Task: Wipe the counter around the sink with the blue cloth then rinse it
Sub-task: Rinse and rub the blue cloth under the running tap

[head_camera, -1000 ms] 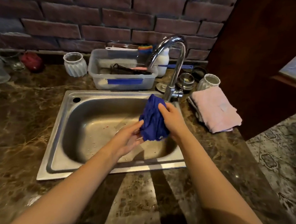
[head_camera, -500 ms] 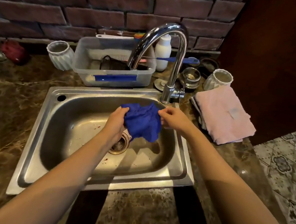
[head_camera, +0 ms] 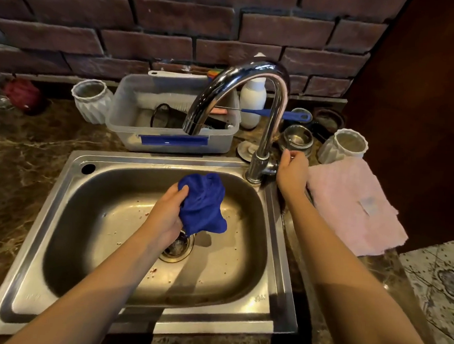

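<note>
My left hand point(head_camera: 168, 216) grips the bunched blue cloth point(head_camera: 202, 203) and holds it over the steel sink point(head_camera: 39, 224), above the drain point(head_camera: 177, 247) and below the spout. My right hand point(head_camera: 292, 172) is at the base of the chrome tap point(head_camera: 265, 137), its fingers closed around the tap handle, which the hand hides. No water runs from the spout. Crumbs lie scattered on the sink's floor. The dark marble counter point(head_camera: 19, 164) surrounds the sink.
A folded pink towel point(head_camera: 351, 203) lies right of the sink. Behind the sink stand a clear plastic tub point(head_camera: 169, 139) with brushes, a white bottle point(head_camera: 252, 101), two white ribbed pots point(head_camera: 92, 99) point(head_camera: 343, 145), a small metal bowl point(head_camera: 297, 139) and a brick wall.
My right hand let go of the cloth and moved right to the tap handle. My left hand now holds the cloth alone, lower in the sink.
</note>
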`<action>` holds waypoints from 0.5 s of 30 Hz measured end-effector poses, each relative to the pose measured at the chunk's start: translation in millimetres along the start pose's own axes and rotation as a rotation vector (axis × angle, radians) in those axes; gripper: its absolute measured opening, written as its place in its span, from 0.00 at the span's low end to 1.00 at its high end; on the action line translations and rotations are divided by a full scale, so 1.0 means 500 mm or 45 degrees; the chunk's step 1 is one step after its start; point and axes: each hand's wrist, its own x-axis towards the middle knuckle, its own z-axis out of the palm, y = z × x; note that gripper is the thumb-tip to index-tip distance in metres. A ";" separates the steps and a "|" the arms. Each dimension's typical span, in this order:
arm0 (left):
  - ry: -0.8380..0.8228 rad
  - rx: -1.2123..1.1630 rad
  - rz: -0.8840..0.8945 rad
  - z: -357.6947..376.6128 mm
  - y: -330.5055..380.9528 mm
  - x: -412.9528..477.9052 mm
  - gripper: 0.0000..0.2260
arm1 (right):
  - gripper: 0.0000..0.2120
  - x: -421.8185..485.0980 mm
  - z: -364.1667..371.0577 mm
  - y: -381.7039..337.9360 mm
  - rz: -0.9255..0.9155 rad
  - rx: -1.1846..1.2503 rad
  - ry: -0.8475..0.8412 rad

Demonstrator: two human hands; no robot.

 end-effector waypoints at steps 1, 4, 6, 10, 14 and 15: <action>0.021 -0.035 -0.024 0.002 0.002 0.002 0.08 | 0.14 0.012 0.005 0.002 0.021 -0.006 -0.015; 0.095 -0.056 -0.036 0.007 0.004 0.006 0.07 | 0.15 0.044 0.018 0.003 0.115 0.094 -0.116; 0.152 -0.034 -0.015 0.008 0.004 0.008 0.09 | 0.16 0.063 0.032 0.005 0.157 0.145 -0.211; 0.192 0.007 0.064 0.001 0.005 0.010 0.11 | 0.16 0.074 0.055 0.002 0.231 0.234 -0.160; 0.225 0.017 0.112 -0.004 0.008 0.007 0.11 | 0.21 0.069 0.065 0.001 0.201 0.051 -0.001; 0.232 0.016 0.119 -0.006 0.008 0.008 0.12 | 0.21 0.071 0.067 0.003 0.188 0.025 0.028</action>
